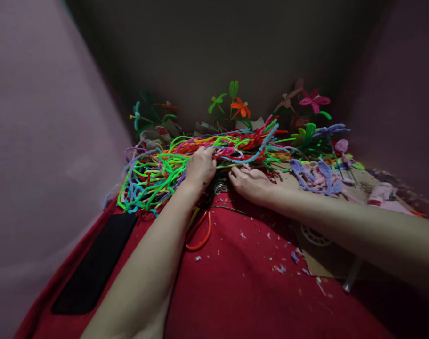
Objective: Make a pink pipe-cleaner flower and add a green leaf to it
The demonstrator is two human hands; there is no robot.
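A large tangled heap of pipe cleaners (161, 169) in green, red, blue, purple and orange lies across the far part of the red cloth. Into its front edge reaches my left hand (202, 168), fingers curled down over the strands; the fingertips are partly hidden. My right hand (251, 183) is just to the right and lower, its fingers bent inward. A pale yellowish pipe cleaner (227, 166) runs from one hand to the other at the fingertips. Below and between the hands lie thin dark wire stems (221, 188). Scissors with orange-red handles (209, 230) rest under my left wrist.
Pipe-cleaner flowers, one orange (240, 108) and one pink (315, 100), stand along the back wall. Lilac fuzzy pieces (316, 178) lie on cardboard (320, 261) at right, beside a white spool (315, 235). A black flat strip (94, 268) lies at left. Fuzz scraps dot the red cloth (228, 287).
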